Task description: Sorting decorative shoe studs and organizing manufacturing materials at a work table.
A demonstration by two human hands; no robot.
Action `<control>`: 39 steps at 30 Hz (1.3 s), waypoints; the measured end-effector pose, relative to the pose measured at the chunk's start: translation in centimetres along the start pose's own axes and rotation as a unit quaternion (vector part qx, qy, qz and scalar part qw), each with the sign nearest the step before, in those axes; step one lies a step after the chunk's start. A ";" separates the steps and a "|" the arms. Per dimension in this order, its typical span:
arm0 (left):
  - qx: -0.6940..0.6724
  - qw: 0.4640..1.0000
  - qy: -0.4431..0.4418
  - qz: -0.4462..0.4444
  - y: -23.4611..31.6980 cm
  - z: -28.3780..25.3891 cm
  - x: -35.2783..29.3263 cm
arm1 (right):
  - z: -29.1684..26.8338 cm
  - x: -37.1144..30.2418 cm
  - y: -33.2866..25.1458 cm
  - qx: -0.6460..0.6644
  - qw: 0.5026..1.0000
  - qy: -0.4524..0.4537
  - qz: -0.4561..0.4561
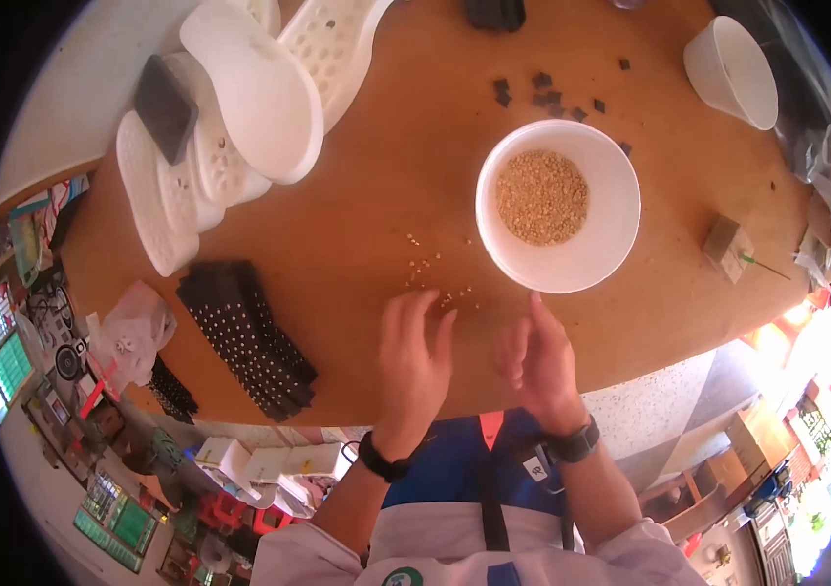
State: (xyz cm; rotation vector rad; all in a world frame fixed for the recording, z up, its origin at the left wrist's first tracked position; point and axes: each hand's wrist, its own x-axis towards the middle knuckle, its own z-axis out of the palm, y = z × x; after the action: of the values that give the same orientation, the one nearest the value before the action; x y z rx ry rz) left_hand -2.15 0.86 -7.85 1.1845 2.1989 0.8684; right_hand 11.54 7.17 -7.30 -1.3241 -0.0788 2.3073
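A white bowl point(558, 205) holding tan grains stands on the round wooden table point(366, 225). Several loose grains point(430, 273) lie scattered on the wood left of the bowl. My left hand point(412, 356) rests flat over the table's near edge, fingers apart, fingertips just below the spilled grains. My right hand point(538, 361) is beside it, fingers loosely curled, one fingertip reaching up to the bowl's near rim. I cannot tell if it pinches any grains. Both wrists wear dark bands.
White perforated plastic trays point(239, 107) pile at the far left, a dark phone-like slab point(165, 105) on them. Black dotted strips point(249, 337) lie at the left edge. Small dark cubes point(542, 96) sit beyond the bowl, another white bowl point(731, 70) far right, a small block point(726, 246) right.
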 end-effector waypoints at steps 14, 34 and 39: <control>0.034 0.999 0.009 -0.010 0.9 1.0 -0.5 | -0.1 -0.6 0.6 -0.016 1.000 0.004 -0.004; 0.027 0.999 0.028 -0.028 0.0 1.0 -0.8 | 0.1 0.1 0.4 0.052 0.998 0.011 0.029; 0.064 0.997 0.036 -0.008 0.4 1.7 -0.9 | 0.2 -0.1 0.2 0.042 0.999 0.010 0.022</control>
State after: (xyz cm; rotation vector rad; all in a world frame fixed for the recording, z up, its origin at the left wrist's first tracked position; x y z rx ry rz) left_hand -0.32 0.73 -8.64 1.2097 2.3480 0.7853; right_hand 11.35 6.96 -7.20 -1.3179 0.0544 2.3063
